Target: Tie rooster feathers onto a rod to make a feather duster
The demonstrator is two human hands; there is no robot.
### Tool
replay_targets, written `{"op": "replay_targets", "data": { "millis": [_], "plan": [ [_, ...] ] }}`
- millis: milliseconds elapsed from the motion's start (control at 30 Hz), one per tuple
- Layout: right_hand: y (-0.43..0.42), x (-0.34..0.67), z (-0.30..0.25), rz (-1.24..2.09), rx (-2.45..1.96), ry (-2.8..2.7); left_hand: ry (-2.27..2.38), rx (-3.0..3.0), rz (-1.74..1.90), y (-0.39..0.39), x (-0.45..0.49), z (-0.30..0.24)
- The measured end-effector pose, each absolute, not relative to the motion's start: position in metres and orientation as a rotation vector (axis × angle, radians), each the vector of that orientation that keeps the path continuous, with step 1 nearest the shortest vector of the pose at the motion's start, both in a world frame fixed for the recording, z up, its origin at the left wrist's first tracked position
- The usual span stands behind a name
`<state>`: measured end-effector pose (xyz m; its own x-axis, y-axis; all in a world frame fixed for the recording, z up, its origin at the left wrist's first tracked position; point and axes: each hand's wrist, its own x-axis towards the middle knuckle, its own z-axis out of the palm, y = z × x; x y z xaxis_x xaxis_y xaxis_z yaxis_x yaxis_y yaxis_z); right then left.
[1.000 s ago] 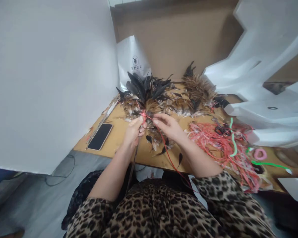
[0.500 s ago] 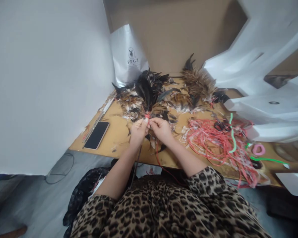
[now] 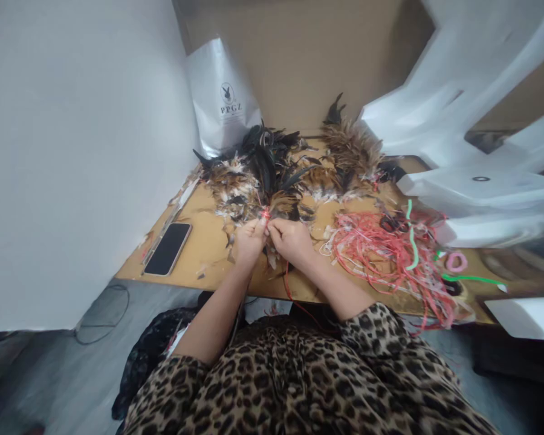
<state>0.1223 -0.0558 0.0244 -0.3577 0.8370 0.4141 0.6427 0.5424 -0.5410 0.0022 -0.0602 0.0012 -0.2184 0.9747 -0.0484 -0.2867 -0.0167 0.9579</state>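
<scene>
A feather bundle (image 3: 265, 175), black at the top with brown feathers lower down, stands fanned out above my hands at the middle of the table. Red string (image 3: 265, 213) is wound around its base. My left hand (image 3: 249, 241) is closed on the bundle just under the winding. Close beside it, my right hand (image 3: 292, 240) is pinched at the red string, its fingertips almost touching the left thumb. A loose red strand hangs below the right hand toward my lap. The fingertips partly hide the lower ends of the feathers.
Loose feathers (image 3: 236, 187) are heaped behind the hands, with a brown feather bundle (image 3: 351, 148) at the back right. A phone (image 3: 168, 249) lies left. Tangled red string (image 3: 367, 244) and a pink ring (image 3: 456, 262) lie right. Behind stands a white bag (image 3: 224, 99); white machine parts (image 3: 485, 187) overhang the right.
The view has turned slightly, so most things sit further left. Both hands stay together at the feather bundle's base; the right fingers look more curled in.
</scene>
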Motion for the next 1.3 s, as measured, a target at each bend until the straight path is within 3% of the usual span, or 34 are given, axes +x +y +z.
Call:
{"op": "replay_targets", "data": {
  "millis": [200, 333, 667, 900, 1167, 1300],
  "plan": [
    [-0.044, 0.142, 0.011, 0.788, -1.115, -1.908, 1.052, 0.874, 1.468, -0.064, 0.000, 0.015],
    [-0.020, 0.172, 0.010, 0.884, -1.194, -1.837, 1.005, 0.817, 1.493, -0.059, -0.007, 0.020],
    [0.072, 0.234, -0.001, 0.258, -1.889, -1.636, 0.956, 0.720, 1.516, -0.043, -0.009, 0.030],
    [0.094, 0.226, -0.014, 0.138, -2.223, -1.606, 0.988, 0.744, 1.511, -0.040, -0.009, 0.024],
    [0.103, 0.235, -0.023, 0.167, -2.121, -1.470, 1.006, 0.732, 1.500, -0.039, -0.011, 0.019],
    [0.098, 0.235, -0.011, 0.637, -1.687, -1.201, 1.011, 0.735, 1.506, -0.037, -0.010, 0.018]
  ]
}}
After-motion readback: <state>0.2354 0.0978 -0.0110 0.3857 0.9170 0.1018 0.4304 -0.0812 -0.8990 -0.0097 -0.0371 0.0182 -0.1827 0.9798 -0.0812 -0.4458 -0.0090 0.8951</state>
